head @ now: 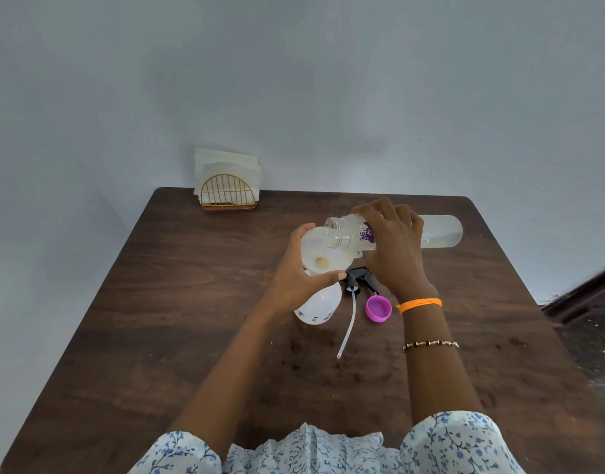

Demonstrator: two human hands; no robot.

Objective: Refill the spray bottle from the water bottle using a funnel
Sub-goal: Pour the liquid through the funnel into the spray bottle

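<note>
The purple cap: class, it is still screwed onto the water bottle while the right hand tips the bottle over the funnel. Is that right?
Not quite. The head view shows the purple cap off, lying on the table beside the spray head. The water bottle mouth is open as the right hand tips it over the funnel.

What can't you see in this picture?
Head view only:
- Spray bottle neck: hidden by the funnel and left hand.
- Water bottle middle and label: covered by the right hand.
- Any water stream: too faint to tell.
- Spray head: partly behind the right hand.
</note>
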